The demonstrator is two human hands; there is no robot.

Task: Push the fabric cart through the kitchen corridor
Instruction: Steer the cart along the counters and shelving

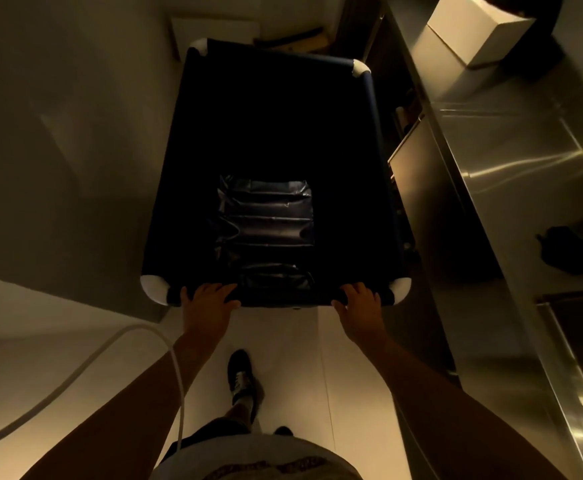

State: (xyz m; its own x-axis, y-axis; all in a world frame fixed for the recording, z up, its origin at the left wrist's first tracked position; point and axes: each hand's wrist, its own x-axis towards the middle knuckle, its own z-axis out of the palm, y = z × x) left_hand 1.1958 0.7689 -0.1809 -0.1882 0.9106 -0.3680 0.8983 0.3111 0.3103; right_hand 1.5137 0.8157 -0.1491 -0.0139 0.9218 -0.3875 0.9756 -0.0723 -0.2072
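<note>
Both hands grip the cart [269, 133] rear rail: left hand [210, 299], right hand [361, 301]. We are mid-push; next, steer clear of the steel bench [511, 188] just beside it.

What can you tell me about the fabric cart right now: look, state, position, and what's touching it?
The fabric cart is a deep rectangular bin of dark navy cloth stretched over a frame with white corner joints. Its inside is mostly in shadow; a shiny, creased dark patch or bag shows near the bottom. It stands upright on the pale floor, its right side close to the steel counter. The left hand and right hand both grip its near rail.
</note>
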